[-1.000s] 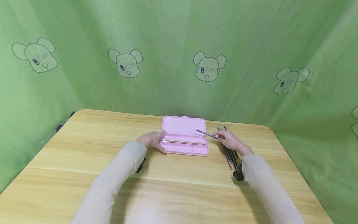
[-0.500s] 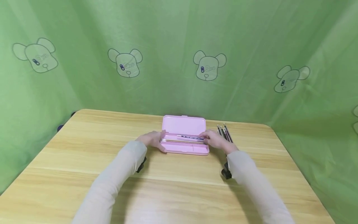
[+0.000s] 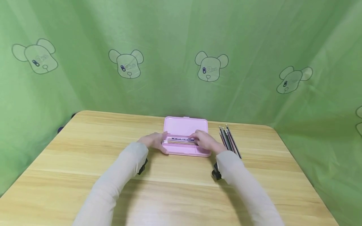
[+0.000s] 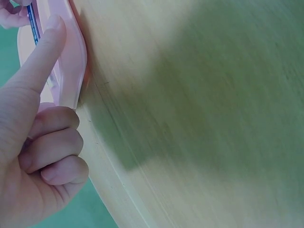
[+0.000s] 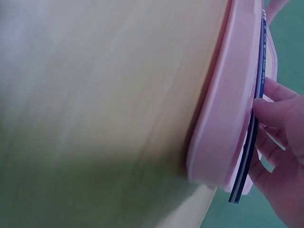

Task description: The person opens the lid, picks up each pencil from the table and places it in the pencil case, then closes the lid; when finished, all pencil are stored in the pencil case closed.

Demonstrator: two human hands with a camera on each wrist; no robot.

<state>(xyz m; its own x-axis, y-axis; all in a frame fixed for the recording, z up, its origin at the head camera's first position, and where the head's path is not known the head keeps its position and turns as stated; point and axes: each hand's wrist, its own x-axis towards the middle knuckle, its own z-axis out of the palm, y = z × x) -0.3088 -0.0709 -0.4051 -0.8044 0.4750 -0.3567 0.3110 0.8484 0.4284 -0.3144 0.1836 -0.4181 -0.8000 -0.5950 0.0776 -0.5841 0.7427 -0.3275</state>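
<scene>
A pink pencil case lies with its lid folded back on the table. My left hand holds the case's left end, thumb toward the front corner; in the left wrist view the thumb reaches over the case while other fingers are curled by its end. Between thumb and fingers, my right hand pinches a dark blue pencil with pale lettering. That pencil is level over the rear compartment, lengthwise, behind light-coloured pencils lying inside. Whether it touches the case floor cannot be told.
Several dark pencils lie in a loose bundle right of the case, partly behind the right forearm. The wooden table ends at a green curtain at the back. A small divider splits the case's front compartment.
My right hand has carried the blue pencil leftward from beside the bundle into the case area, turning it from slanted to lengthwise. My left hand has stayed at the case's left end.
</scene>
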